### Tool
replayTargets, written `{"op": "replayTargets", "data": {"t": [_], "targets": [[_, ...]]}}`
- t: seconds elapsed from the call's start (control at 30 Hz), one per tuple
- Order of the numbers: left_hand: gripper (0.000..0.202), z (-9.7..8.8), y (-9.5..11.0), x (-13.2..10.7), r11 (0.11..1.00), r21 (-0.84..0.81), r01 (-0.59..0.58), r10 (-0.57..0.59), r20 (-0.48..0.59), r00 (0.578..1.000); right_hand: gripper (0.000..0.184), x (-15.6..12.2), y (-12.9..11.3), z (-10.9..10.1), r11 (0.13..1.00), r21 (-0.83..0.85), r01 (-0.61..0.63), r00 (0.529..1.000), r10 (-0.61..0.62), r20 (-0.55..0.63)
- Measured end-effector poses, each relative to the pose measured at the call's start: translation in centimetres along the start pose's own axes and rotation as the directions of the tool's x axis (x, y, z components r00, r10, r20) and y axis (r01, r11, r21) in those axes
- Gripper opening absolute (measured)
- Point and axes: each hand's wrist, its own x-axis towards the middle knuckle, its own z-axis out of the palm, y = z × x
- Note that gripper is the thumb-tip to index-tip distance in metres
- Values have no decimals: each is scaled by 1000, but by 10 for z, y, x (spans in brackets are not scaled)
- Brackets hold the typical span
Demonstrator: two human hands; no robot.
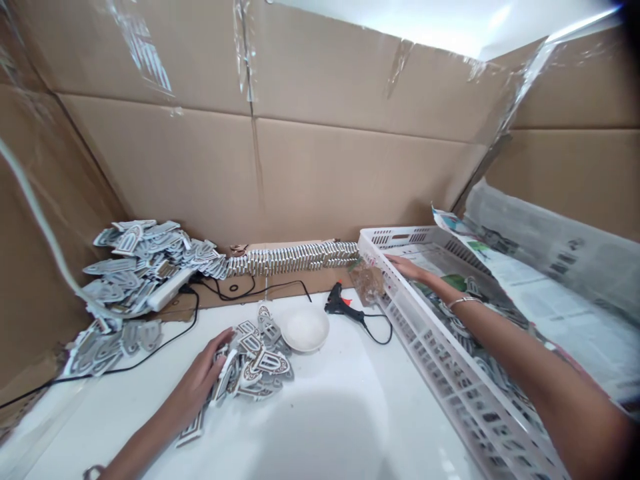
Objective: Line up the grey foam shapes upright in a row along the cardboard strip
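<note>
My left hand (209, 363) rests against the left side of a heap of flat arch-shaped cut-outs (265, 363), white and grey with brown patterned edges. Its thumb and fingers are apart, and the fingertips partly disappear behind the pieces. Over on the right, my right hand (407, 268) reaches into a white plastic crate (435, 350), close to its left wall. Those fingers are stretched out flat, and nothing shows in them. More cut-outs (483, 367) lie inside the crate under my right forearm, over printed paper.
A white bowl (305, 330) stands beside the heap, with a black glue gun (345, 305) and a bag of brown material (369, 283) nearby. Stacked cut-outs (300, 257) line the back. A power strip (173, 289), cables and another pile (135, 260) occupy the left. Newspaper (560, 267) drapes the crate.
</note>
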Motion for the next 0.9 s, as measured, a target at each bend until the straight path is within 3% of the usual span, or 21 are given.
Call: {"op": "replayTargets", "data": {"t": [0.17, 0.33, 0.5, 0.63, 0.9], "targets": [[54, 0, -3, 0, 1000, 0, -19, 19, 9, 1000, 50, -6, 3, -1, 995, 0, 99, 981, -98, 168], [55, 0, -5, 0, 1000, -3, -24, 24, 21, 999, 58, -21, 7, -2, 990, -59, 126, 968, -109, 226], [54, -1, -1, -1, 1000, 5, -18, 18, 22, 1000, 43, -39, 0, 7, 983, -176, 48, 993, -28, 115], [55, -2, 2, -1, 1000, 8, -16, 16, 13, 1000, 43, -45, -11, 13, 969, -234, -77, 997, 75, -19], [55, -2, 4, -1, 1000, 26, -12, 12, -16, 1000, 29, -19, -17, 3, 980, -132, -147, 987, 137, -82]]}}
